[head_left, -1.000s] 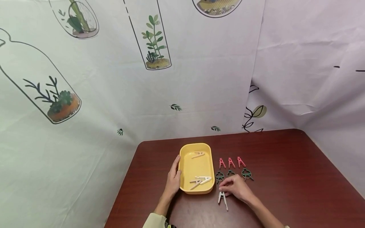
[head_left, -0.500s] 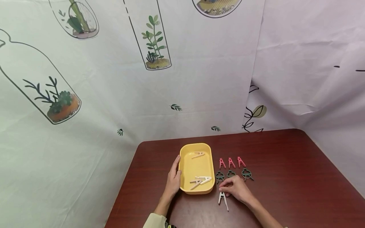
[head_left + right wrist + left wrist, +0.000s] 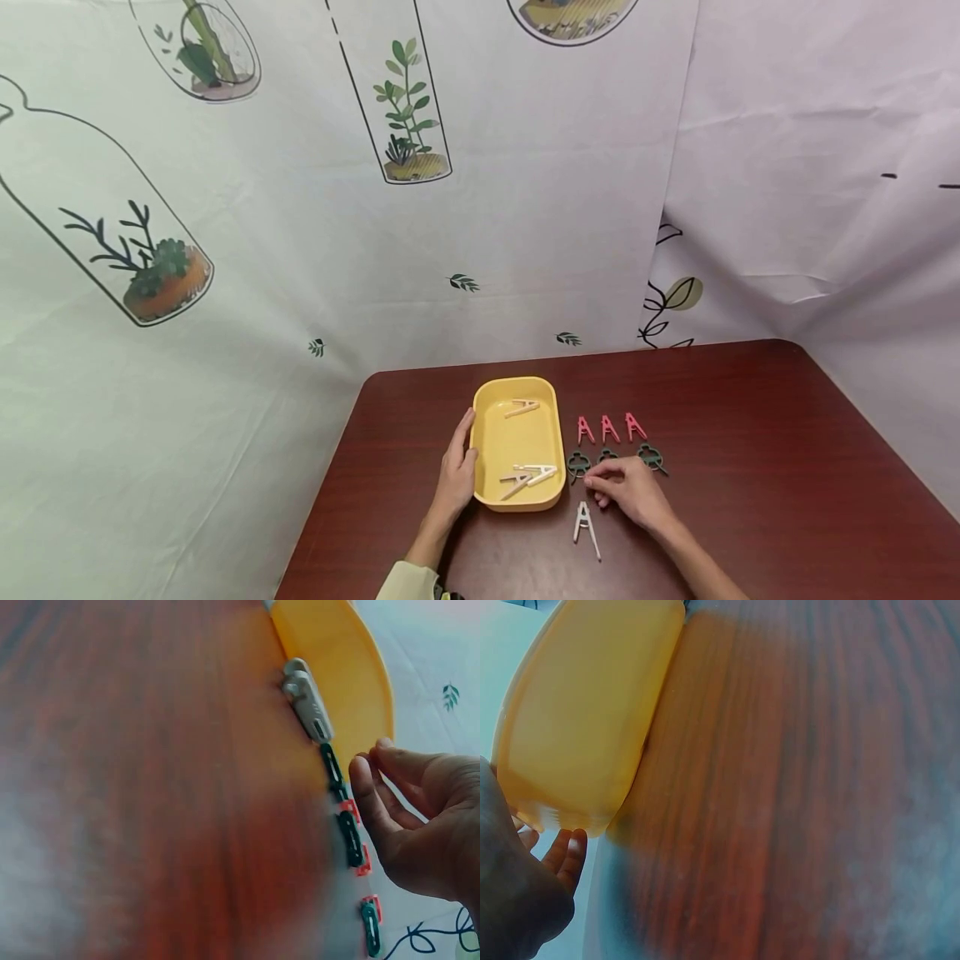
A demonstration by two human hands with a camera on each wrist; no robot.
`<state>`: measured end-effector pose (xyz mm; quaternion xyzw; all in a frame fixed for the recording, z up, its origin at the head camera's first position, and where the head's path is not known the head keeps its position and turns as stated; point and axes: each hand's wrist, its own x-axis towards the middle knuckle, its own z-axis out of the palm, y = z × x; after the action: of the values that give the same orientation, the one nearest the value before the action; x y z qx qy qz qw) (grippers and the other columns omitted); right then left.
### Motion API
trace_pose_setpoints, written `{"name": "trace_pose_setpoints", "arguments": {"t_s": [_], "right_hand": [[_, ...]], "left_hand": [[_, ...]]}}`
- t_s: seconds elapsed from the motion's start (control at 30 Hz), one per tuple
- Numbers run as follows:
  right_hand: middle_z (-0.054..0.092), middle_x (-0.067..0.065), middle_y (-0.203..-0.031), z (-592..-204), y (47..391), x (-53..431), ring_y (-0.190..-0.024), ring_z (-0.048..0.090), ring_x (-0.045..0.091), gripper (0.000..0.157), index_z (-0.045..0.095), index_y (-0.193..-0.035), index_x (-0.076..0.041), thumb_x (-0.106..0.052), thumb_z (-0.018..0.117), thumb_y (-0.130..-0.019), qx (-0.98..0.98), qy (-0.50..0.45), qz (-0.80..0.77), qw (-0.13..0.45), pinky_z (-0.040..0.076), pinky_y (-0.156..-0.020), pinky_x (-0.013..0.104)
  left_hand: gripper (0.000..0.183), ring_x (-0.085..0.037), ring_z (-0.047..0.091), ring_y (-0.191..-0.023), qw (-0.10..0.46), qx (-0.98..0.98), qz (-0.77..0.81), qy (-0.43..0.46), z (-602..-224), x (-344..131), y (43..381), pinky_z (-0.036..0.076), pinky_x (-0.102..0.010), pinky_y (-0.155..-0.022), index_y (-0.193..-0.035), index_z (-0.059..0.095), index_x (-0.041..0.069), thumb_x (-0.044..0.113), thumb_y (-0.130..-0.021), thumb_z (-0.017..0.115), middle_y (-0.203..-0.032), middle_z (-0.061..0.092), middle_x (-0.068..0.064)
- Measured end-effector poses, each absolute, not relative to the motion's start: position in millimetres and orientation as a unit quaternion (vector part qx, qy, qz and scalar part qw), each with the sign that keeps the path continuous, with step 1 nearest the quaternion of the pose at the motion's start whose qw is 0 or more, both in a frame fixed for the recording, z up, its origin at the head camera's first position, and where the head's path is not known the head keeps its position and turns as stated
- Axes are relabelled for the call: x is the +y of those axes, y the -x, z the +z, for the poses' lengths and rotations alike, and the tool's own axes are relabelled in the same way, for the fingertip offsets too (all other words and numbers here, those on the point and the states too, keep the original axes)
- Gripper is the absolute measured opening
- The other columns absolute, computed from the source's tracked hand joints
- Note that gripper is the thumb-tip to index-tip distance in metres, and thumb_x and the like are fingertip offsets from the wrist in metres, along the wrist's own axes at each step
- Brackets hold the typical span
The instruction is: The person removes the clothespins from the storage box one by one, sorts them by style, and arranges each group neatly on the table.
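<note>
Left hand (image 3: 456, 477): straight-fingered grip against the yellow tray (image 3: 514, 439), unchanged.
Tray: lower centre; we count three pale clips (image 3: 540, 477) inside.
White clip (image 3: 583, 524): one, lower centre-right, now released on the table (image 3: 735, 433).
Red clips (image 3: 608, 427): three.
Green clips (image 3: 578, 464): three.
Right hand (image 3: 628, 488): narrow, empty grip, off the white clip it pinched earlier.

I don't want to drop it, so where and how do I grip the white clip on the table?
I'd pinch the white clip at its narrow far end, from above and the right, where the right hand is. It lies with its legs spreading toward the person, so the narrow end looks easiest to squeeze.
</note>
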<state>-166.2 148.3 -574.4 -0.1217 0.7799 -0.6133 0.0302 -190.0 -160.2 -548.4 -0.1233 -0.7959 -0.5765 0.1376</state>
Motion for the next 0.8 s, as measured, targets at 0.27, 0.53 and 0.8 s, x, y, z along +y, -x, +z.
{"name": "trace_pose_setpoints", "arguments": {"t_s": [0.27,0.53,0.8], "right_hand": [[0.077,0.018,-0.084,-558.6,176.9,153.6,-0.066,0.073,0.022,0.012,0.079,-0.102,0.008,-0.001,0.077,-0.094,0.775,0.068,-0.627,-0.021,0.061,-0.063,0.034],[0.081,0.005,-0.099,-540.7,194.1,155.5,-0.091,0.073,0.011,0.013,0.085,-0.105,-0.009,-0.007,0.08,-0.093,0.835,0.06,-0.535,-0.113,0.054,-0.086,0.022],[0.075,0.018,-0.124,-526.3,214.1,145.1,-0.115,0.073,0.033,0.028,0.076,-0.128,-0.001,-0.006,0.072,-0.101,0.795,0.053,-0.598,-0.089,0.057,-0.082,0.02]], "left_hand": [[0.063,-0.041,0.032,-0.155,0.139,-0.797,-0.575,0.123,-548.4,-160.5,189.5,0.021,-0.013,-0.115,-0.158,0.042,-0.007,-0.02,-0.096,0.044,-0.166,0.039,-0.021],[0.062,-0.039,0.032,-0.155,0.139,-0.801,-0.571,0.111,-557.1,-160.3,195.1,0.02,-0.013,-0.116,-0.158,0.042,-0.008,-0.02,-0.097,0.044,-0.166,0.039,-0.02],[0.067,-0.032,0.034,-0.155,0.147,-0.809,-0.557,0.117,-585.1,-168.8,209.7,0.019,-0.011,-0.114,-0.161,0.043,0.002,-0.019,-0.097,0.045,-0.167,0.039,-0.015]]}}
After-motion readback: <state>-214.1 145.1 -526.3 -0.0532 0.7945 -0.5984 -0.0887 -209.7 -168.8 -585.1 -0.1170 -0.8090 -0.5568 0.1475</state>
